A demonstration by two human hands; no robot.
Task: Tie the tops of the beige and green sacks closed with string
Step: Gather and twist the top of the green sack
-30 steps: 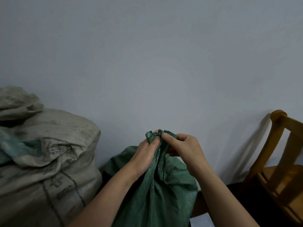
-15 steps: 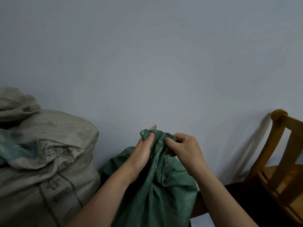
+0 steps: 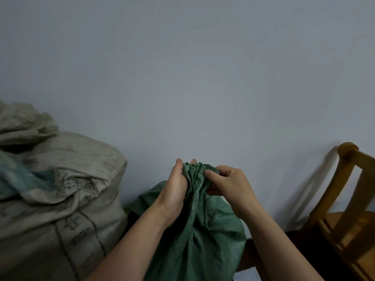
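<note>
A green woven sack (image 3: 205, 236) stands in the lower middle, its top gathered into a bunched neck. My left hand (image 3: 175, 189) presses against the left side of that neck, fingers pointing up. My right hand (image 3: 229, 185) pinches the gathered fabric from the right with thumb and fingers. A large beige sack (image 3: 60, 199) with dark printed lines sits at the left, its top rumpled and loose. No string shows anywhere in view.
A plain pale wall (image 3: 203, 78) fills the upper part of the view, right behind the sacks. A wooden chair (image 3: 349, 216) stands at the right edge. Teal fabric (image 3: 22, 179) lies in a fold of the beige sack.
Both hands have shifted their grip on the green sack's neck and bunched its top tighter. The left hand's fingers now stand straighter beside the neck.
</note>
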